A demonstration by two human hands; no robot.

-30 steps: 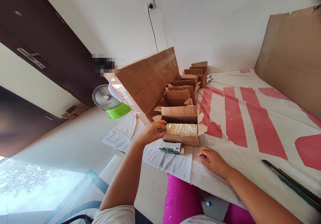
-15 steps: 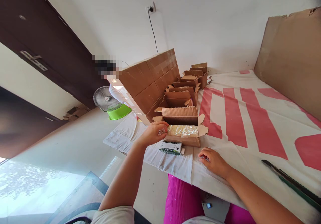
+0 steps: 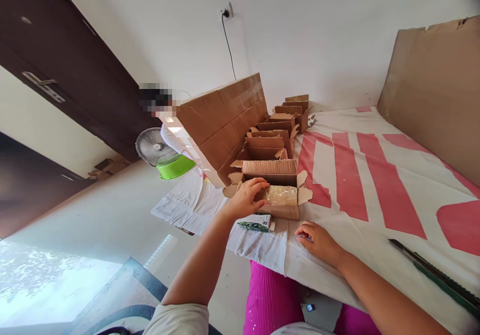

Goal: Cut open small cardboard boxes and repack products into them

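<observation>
My left hand (image 3: 245,200) reaches over the near open cardboard box (image 3: 277,212), its thumb and fingers apart and touching the left part of a package in clear plastic wrap (image 3: 282,195). The package looks pale yellow and lies lengthwise inside the box, whose flaps stand open. Just in front of it lies a small white and green carton (image 3: 255,222), partly covered by my left hand. My right hand (image 3: 318,242) rests on the cloth to the right, fingers curled in; whether anything is inside them is hidden.
Several open cardboard boxes (image 3: 268,140) stand in a row behind, beside a large taped carton stack (image 3: 225,117). A green-handled cutter knife (image 3: 435,270) lies at right on the red and white cloth (image 3: 392,185). A fan (image 3: 153,146) and a partly hidden person (image 3: 168,132) are at left.
My left hand has moved right, from the box's left edge onto the wrapped package. My right hand has stayed on the cloth.
</observation>
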